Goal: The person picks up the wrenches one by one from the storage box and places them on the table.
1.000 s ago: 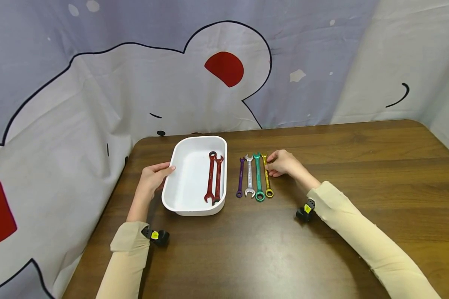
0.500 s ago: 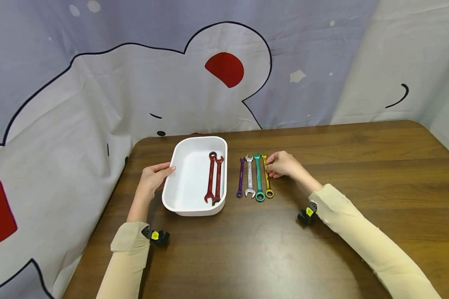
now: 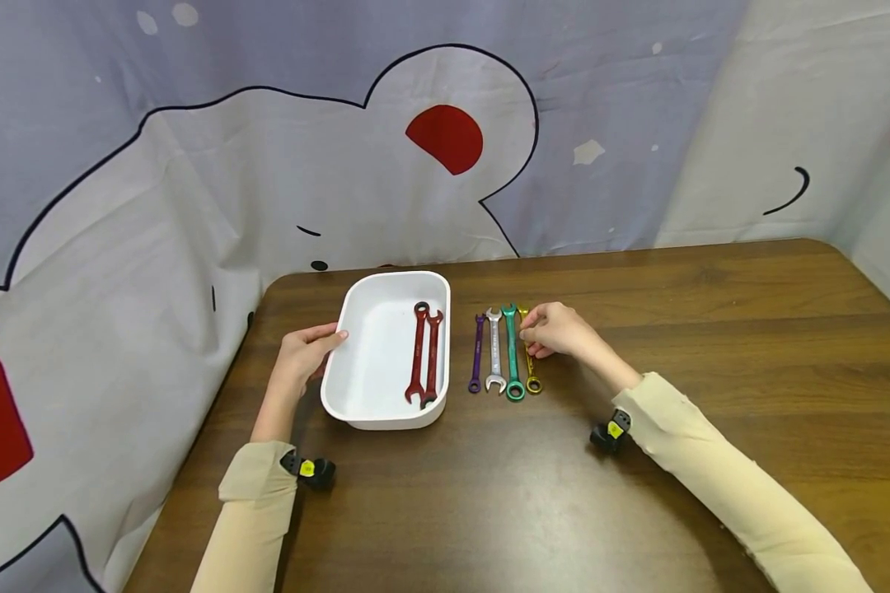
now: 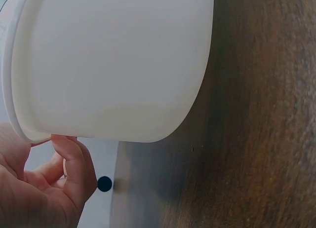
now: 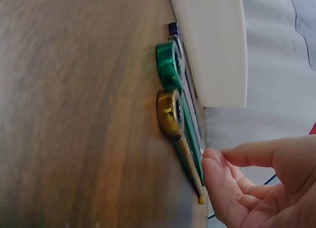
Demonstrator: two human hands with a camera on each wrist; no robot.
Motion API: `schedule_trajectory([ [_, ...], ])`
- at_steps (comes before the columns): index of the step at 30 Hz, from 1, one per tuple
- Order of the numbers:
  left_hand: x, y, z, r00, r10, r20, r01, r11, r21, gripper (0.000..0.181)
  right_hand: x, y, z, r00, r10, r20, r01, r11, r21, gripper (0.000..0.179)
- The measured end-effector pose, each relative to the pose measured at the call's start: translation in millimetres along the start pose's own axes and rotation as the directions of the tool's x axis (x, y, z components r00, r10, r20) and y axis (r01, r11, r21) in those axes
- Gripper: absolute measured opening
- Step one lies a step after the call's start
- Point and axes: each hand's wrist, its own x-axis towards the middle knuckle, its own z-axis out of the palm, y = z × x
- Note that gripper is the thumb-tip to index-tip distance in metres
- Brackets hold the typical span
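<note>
Head view, box: the box (image 3: 374, 354) is standing on the surface (image 3: 489, 494), and 2 red wrenches (image 3: 418, 350) are lying in it, near its right wall.
Head view, row: right of the box, 4 wrenches are lying side by side: a purple wrench (image 3: 478, 354), a silver wrench (image 3: 495, 350), a green wrench (image 3: 512, 350) and a yellow wrench (image 3: 531, 371).
Head view, right hand: the right hand (image 3: 559, 331) is covering part of the yellow wrench, its fingertips bending just beside the green one.
Head view, row risk: those 2 wrenches are lying so close that a careless pinch could catch both or knock the row askew.
Left wrist view, left hand: the left hand (image 4: 49, 183) is pinching the box's rim at 1 side, thumb and fingers bending around it.
Left wrist view, box risk: a tug on that 1-sided hold could tip or slide the box, shifting the red wrenches.
Right wrist view, right hand: thumb and fingertips are nearly meeting, with no wrench showing between them; whether they are touching 1, I cannot tell.
Right wrist view, grip risk: slim, shiny shafts are lying low on the surface, so a shallow hold could slip.
</note>
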Motion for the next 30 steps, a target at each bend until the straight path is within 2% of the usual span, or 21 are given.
schedule_trajectory([
  [16, -1.4, -1.7, 1.2, 1.0, -0.013, -0.01, 0.013, 1.0, 0.005, 0.052, -12.2, -18.4, 9.1, 0.995, -0.083, 0.062, 0.083, 0.996, -0.009, 0.022],
  [30, -2.2, 1.4, 1.0, 1.0, -0.01, -0.011, 0.01, 1.0, 0.005, 0.053, -18.2, -44.8, 18.1, 0.983, -0.157, 0.091, 0.159, 0.987, -0.02, 0.02],
])
